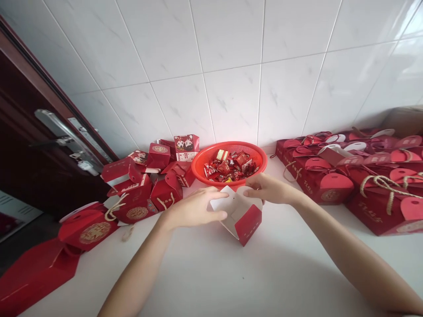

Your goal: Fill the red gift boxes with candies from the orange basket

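Observation:
A red cardboard gift box [248,225] with a white inside stands unclosed on the white table, its flaps spread. My left hand [194,207] is at the box's left side, with thumb and fingers around its white flap. On the far right side, my right hand [272,188] pinches a rounded flap, thumb on the white inner face and fingers mostly hidden behind. Just beyond the box sits a red plastic basket [196,169] holding wrapped candies [228,167]. How much lies inside the box is hard to see.
Folded red gift boxes with rope handles [325,182] stand in rows on the right. More red boxes [137,207] are piled along the left, some with flaps up. A tiled wall [231,97] closes off the back, and a dark door [39,132] is at far left.

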Motion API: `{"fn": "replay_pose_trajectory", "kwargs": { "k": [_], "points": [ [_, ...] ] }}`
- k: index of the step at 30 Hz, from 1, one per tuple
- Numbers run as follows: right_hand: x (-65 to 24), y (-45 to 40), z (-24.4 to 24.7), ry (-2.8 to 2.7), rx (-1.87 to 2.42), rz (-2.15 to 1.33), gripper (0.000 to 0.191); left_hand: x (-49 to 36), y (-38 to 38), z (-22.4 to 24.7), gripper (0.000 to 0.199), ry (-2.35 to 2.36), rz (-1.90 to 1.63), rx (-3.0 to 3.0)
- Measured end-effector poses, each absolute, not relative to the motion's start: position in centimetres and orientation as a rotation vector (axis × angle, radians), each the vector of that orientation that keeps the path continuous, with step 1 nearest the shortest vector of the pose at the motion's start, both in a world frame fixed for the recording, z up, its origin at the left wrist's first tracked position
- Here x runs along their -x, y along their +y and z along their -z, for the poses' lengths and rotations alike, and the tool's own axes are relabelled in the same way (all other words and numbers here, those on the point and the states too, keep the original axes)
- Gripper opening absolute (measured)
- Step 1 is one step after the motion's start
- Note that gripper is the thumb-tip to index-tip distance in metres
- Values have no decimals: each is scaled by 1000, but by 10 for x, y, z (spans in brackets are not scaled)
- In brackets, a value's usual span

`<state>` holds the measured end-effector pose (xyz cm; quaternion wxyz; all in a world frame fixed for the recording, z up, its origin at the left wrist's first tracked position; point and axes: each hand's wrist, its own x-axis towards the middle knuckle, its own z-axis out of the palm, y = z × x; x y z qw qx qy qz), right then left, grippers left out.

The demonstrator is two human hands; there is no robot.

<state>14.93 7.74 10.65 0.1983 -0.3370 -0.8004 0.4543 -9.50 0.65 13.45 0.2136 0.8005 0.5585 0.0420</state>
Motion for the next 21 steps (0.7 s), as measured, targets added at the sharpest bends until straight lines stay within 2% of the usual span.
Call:
{"fn": "replay_pose_trajectory", "kwargs": {
  "k": [5, 9, 13, 16, 21],
  "points": [
    [-157, 94, -103, -2228, 891, -1535, 34, 101, 10, -141, 95, 1417, 102, -2048],
    [-156, 101, -96, -2313, 945, -1528, 36, 102, 20, -133, 111, 1371, 122, -1940],
    [-152, 91, -99, -2440, 1096, -1196, 37, 104, 25, -128, 109, 1307, 92, -1917],
    [-152, 78, -111, -2494, 1258, -889, 49, 104, 23, -128, 107, 1305, 113, -1899],
    [-163, 73, -122, -2678, 1186, -1072, 79, 103, 24, -123, 107, 1310, 40, -1877]
  ]
}}
